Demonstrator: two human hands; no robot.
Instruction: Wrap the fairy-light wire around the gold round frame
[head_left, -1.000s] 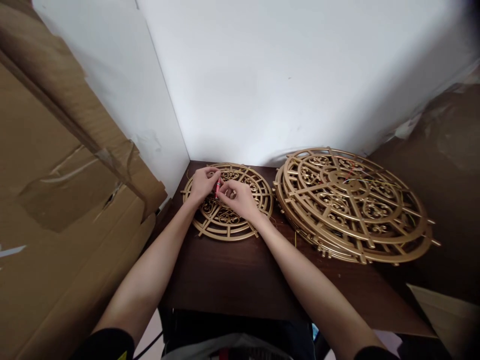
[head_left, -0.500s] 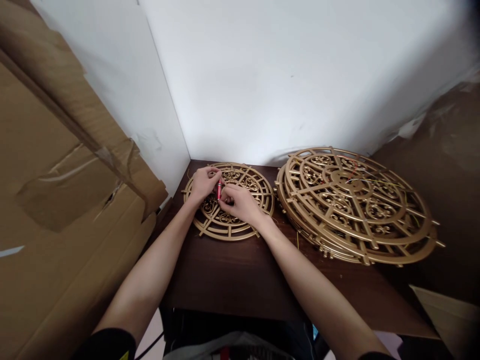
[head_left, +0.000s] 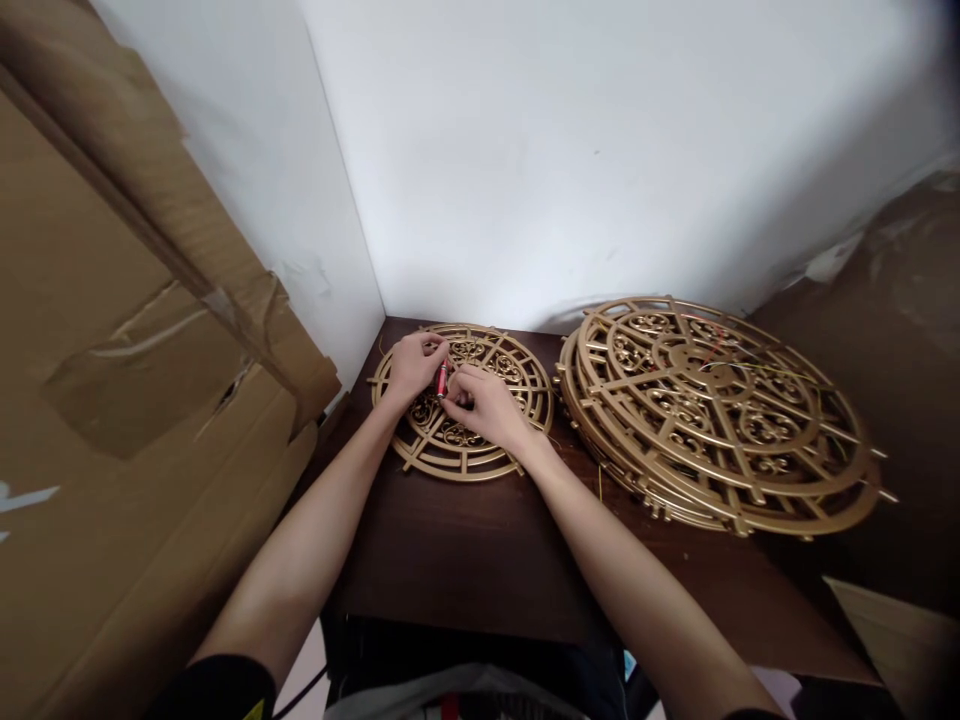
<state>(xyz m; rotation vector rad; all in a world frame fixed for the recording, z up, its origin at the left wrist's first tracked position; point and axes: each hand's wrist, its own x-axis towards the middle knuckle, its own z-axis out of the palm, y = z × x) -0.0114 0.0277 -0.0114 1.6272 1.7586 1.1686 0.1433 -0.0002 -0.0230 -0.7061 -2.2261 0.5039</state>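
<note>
A small round gold openwork disc (head_left: 517, 375) lies flat on the dark brown table (head_left: 465, 560) near the wall. Both hands rest on its middle. My left hand (head_left: 411, 366) has its fingers curled and pinches a small red cylinder (head_left: 442, 379) that stands nearly upright over the disc's centre. My right hand (head_left: 486, 405) meets it from the right, fingertips closed against the same red piece. What lies under the fingers is hidden.
A stack of larger gold openwork discs (head_left: 720, 410) with thin coloured wires lies to the right on the table. Big cardboard sheets (head_left: 127, 400) lean at the left. White walls (head_left: 570, 160) close the corner behind. A dark brown sheet (head_left: 892, 330) stands at the right.
The hands have stayed on the small disc; the right hand's fingers have closed in lower around the red piece. The view has shifted slightly.
</note>
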